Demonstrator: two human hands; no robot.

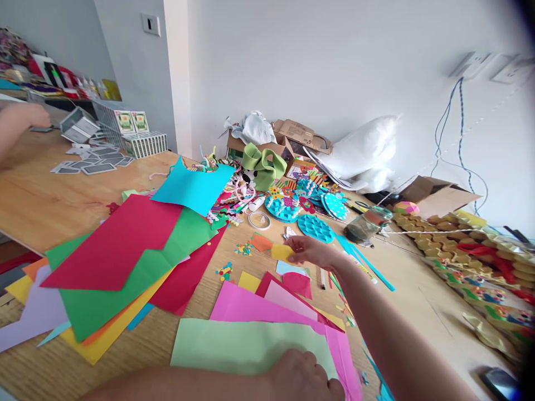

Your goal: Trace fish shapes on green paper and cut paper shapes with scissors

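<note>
My right hand [309,252] reaches over the middle of the table, its fingers pinched on a small yellow paper piece [281,253]. An orange paper piece [261,242] lies just left of it. Below are a light blue paper scrap [292,268] and a dark pink one [297,284]. My left hand [301,374] rests closed on a light green paper sheet [234,342] at the bottom, and its fingertips are hidden. Pink paper [251,305] lies partly under that sheet. Paper dots in several colours [243,249] sit left of my right hand.
At left is a pile of red, green and other coloured sheets [121,239]. Turquoise foam pieces [316,228], a glass jar [368,224] and egg trays [451,256] stand farther back and right. Another person's hand [31,115] is near small packed boxes [144,145].
</note>
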